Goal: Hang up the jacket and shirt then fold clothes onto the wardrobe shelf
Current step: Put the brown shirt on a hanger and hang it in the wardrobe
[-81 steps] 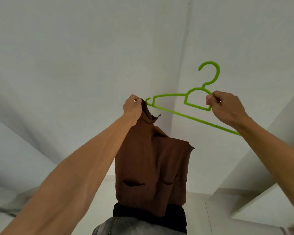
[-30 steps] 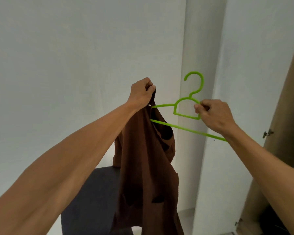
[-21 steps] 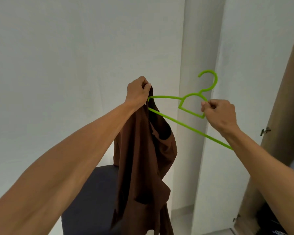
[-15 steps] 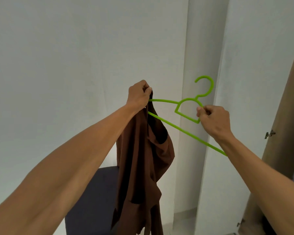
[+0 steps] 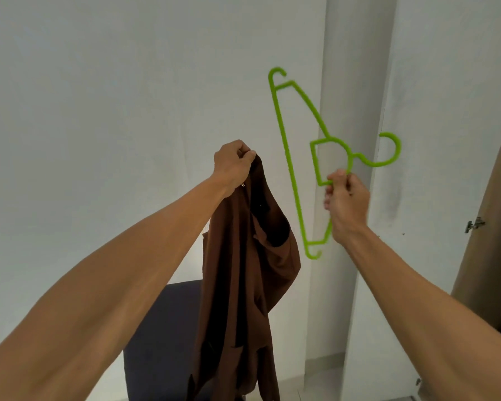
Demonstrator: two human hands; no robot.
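Note:
A brown shirt (image 5: 243,270) hangs limp at the centre, gripped at its top edge by my left hand (image 5: 233,164). To its right, a bright green plastic hanger (image 5: 292,175) is turned almost vertical, one end up and one end down, its hook pointing right. My right hand (image 5: 346,202) pinches the hanger near its neck. The hanger is clear of the shirt, with a narrow gap between them.
A dark blue chair (image 5: 162,340) stands below, behind the shirt. A white wall fills the left. A white wardrobe door (image 5: 434,169) with a metal hinge (image 5: 473,225) stands open on the right, beside a brown wardrobe panel (image 5: 492,233).
The hanger has swung from nearly level, with its left end at the shirt's collar, to almost vertical and away from the shirt. My left hand still holds the shirt up.

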